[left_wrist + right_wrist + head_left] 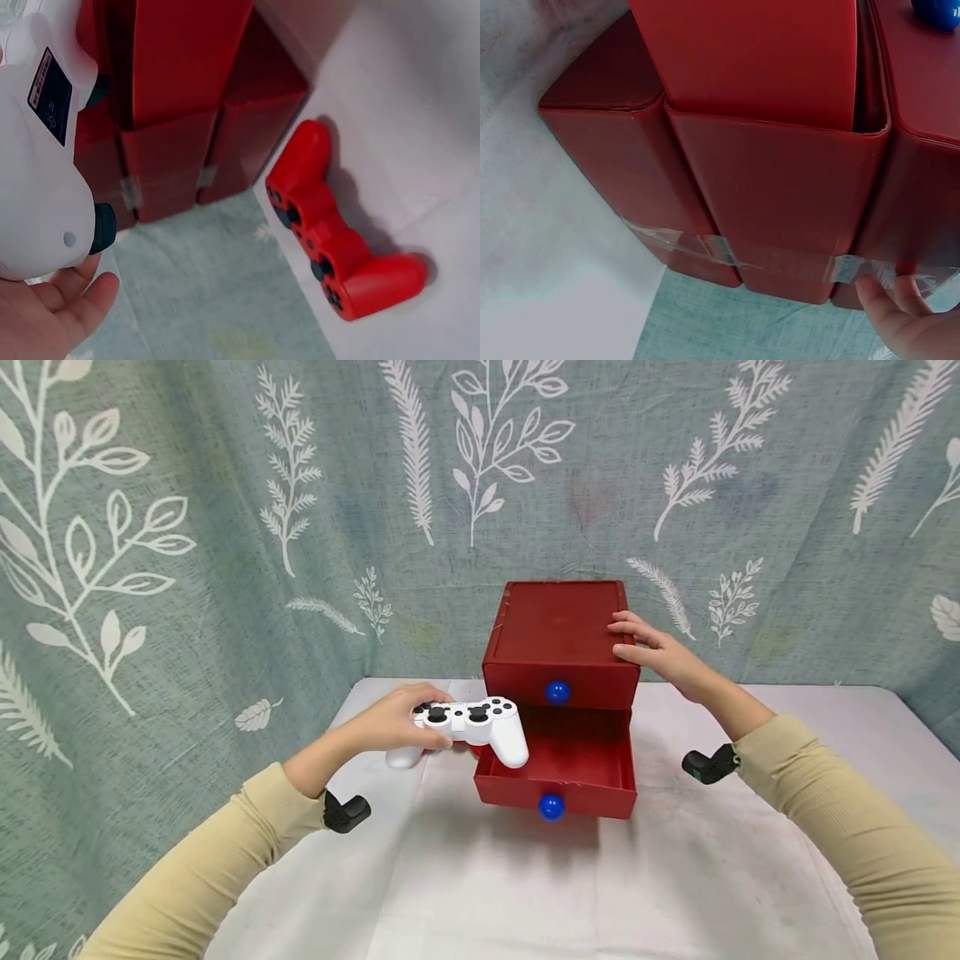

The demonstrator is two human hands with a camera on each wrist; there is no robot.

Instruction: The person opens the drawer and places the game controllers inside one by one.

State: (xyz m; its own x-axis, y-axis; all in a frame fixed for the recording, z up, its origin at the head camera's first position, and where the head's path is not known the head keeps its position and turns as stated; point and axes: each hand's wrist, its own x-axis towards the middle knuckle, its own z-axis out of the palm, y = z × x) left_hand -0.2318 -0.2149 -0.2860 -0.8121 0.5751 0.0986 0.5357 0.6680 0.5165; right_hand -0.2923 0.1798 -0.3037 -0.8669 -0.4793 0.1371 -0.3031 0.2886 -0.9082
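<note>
A white game controller (459, 720) is gripped at its left side by my left hand (393, 718), in the air just left of the drawer box. The red drawer box (562, 622) has blue knobs; its middle drawer (577, 760) is pulled out and looks bare inside, while the top drawer is closed. My right hand (663, 652) rests on the top right edge of the box, fingers spread. In the left wrist view a red game controller (330, 225) lies on the table beside the box; in the head view it is mostly hidden behind the white one.
A white cloth covers the table (480, 893). Behind it hangs a green curtain (330, 485) with white leaf patterns. Clear tape (780, 266) runs across the stacked box units. The open drawer juts out toward me.
</note>
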